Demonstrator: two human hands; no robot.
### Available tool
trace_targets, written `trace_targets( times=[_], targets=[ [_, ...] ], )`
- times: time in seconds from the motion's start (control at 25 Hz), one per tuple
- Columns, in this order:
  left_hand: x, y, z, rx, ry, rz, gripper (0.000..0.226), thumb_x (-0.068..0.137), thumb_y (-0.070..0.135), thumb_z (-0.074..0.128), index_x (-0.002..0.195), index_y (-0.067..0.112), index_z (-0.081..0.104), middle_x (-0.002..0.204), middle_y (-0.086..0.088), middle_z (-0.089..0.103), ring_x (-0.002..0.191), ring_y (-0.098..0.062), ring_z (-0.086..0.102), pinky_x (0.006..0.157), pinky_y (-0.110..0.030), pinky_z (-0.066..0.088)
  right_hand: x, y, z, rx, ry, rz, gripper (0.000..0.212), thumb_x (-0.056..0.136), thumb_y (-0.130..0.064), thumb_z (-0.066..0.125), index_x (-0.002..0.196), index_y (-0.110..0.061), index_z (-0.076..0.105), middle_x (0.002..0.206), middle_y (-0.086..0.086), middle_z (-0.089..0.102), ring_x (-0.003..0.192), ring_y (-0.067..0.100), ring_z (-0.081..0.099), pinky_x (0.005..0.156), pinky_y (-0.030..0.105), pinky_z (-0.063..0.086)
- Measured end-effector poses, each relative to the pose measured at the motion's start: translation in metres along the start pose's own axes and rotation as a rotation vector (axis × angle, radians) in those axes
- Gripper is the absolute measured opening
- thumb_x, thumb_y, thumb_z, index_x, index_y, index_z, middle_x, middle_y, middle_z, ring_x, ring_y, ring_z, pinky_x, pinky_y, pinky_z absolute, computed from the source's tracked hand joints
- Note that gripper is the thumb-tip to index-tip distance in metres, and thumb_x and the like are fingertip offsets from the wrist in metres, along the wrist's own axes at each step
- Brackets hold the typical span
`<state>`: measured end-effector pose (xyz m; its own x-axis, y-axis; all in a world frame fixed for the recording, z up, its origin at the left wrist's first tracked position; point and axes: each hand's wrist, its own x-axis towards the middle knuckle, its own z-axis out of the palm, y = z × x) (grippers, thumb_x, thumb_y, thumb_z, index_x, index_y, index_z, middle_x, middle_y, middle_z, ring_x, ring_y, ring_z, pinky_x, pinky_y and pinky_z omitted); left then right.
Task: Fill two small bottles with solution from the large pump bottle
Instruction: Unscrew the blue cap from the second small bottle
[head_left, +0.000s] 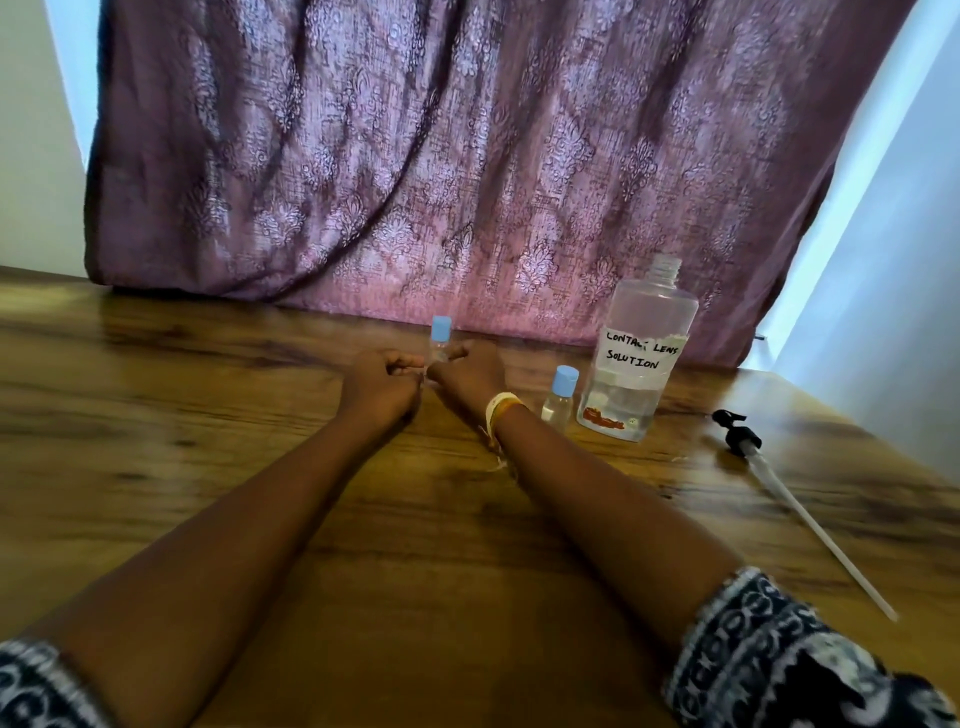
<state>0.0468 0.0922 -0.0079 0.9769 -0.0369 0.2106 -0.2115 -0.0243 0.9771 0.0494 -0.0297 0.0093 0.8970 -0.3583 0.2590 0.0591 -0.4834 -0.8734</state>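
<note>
Both hands, left hand (382, 387) and right hand (467, 374), curl around an upright small bottle (440, 340), cap up. Second small bottle (560, 397) and large bottle (636, 353) stand upright right of the right hand.

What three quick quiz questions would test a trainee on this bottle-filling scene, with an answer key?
1. True or false: the pump is screwed onto the large bottle.
2. How many small bottles wear blue caps?
3. Which small bottle do the left hand and right hand flank: A, far bottle; B, near bottle?

Key: 1 false, it lies on the table; 2 two; 3 A.
</note>
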Motion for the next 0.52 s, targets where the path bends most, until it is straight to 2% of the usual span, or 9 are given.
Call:
trace_targets(
  times=[0.12, 0.2, 0.24, 0.28, 0.4, 0.48, 0.52],
  targets=[
    [-0.007, 0.009, 0.007, -0.090, 0.000, 0.006, 0.019, 0.081, 0.004, 0.061, 0.072, 0.018, 0.069, 0.065, -0.008, 0.063, 0.052, -0.018, 0.052, 0.050, -0.023, 0.039, -0.043, 0.004, -0.028, -0.003, -0.108, -0.036, 0.024, 0.072, -0.029, 0.074, 0.069, -0.007, 0.065, 0.068, 0.008, 0.073, 0.069, 0.024, 0.072, 0.067, 0.051, 0.060],
    [-0.016, 0.014, 0.014, -0.060, -0.062, 0.032, 0.029, 0.084, 0.000, 0.061, 0.063, 0.020, 0.068, 0.056, 0.001, 0.064, 0.049, -0.012, 0.055, 0.045, -0.020, 0.041, -0.069, 0.012, -0.054, -0.041, -0.155, -0.089, 0.023, 0.071, -0.029, 0.077, 0.070, -0.011, 0.064, 0.061, -0.004, 0.071, 0.057, 0.006, 0.068, 0.058, 0.032, 0.061],
    [-0.021, 0.016, 0.018, -0.062, -0.140, 0.023, 0.032, 0.084, -0.003, 0.059, 0.062, 0.018, 0.068, 0.052, 0.001, 0.064, 0.047, -0.012, 0.055, 0.043, -0.019, 0.041, -0.081, 0.015, -0.067, -0.057, -0.168, -0.128, 0.021, 0.069, -0.027, 0.080, 0.071, -0.014, 0.064, 0.058, -0.010, 0.069, 0.053, 0.000, 0.064, 0.051, 0.020, 0.055],
    [-0.026, 0.017, 0.022, -0.086, -0.235, 0.004, 0.031, 0.085, -0.005, 0.058, 0.063, 0.015, 0.069, 0.050, 0.000, 0.064, 0.045, -0.013, 0.056, 0.042, -0.020, 0.041, -0.090, 0.017, -0.079, -0.071, -0.170, -0.155, 0.022, 0.067, -0.025, 0.083, 0.074, -0.017, 0.064, 0.059, -0.013, 0.068, 0.054, -0.001, 0.063, 0.048, 0.014, 0.051],
    [-0.037, 0.021, 0.025, -0.147, -0.466, -0.005, 0.029, 0.086, -0.007, 0.057, 0.070, 0.010, 0.073, 0.056, -0.008, 0.069, 0.045, -0.015, 0.061, 0.042, -0.022, 0.046, -0.099, 0.019, -0.100, -0.100, -0.157, -0.148, 0.030, 0.067, -0.027, 0.085, 0.084, -0.015, 0.064, 0.074, 0.001, 0.072, 0.064, 0.008, 0.068, 0.055, 0.021, 0.056],
    [-0.043, 0.025, 0.025, -0.148, -0.537, 0.011, 0.021, 0.084, -0.003, 0.064, 0.077, 0.012, 0.077, 0.070, -0.010, 0.074, 0.055, -0.017, 0.067, 0.049, -0.024, 0.053, -0.098, 0.016, -0.103, -0.126, -0.165, -0.132, 0.036, 0.064, -0.031, 0.087, 0.084, -0.012, 0.064, 0.073, 0.004, 0.071, 0.061, 0.009, 0.067, 0.055, 0.023, 0.055],
    [-0.046, 0.026, 0.025, -0.136, -0.544, 0.026, 0.016, 0.081, 0.000, 0.069, 0.081, 0.013, 0.078, 0.077, -0.010, 0.076, 0.061, -0.019, 0.070, 0.053, -0.026, 0.056, -0.097, 0.015, -0.105, -0.139, -0.189, -0.129, 0.038, 0.062, -0.032, 0.088, 0.082, -0.013, 0.063, 0.068, 0.001, 0.070, 0.058, 0.005, 0.065, 0.052, 0.019, 0.053]
  ],
)
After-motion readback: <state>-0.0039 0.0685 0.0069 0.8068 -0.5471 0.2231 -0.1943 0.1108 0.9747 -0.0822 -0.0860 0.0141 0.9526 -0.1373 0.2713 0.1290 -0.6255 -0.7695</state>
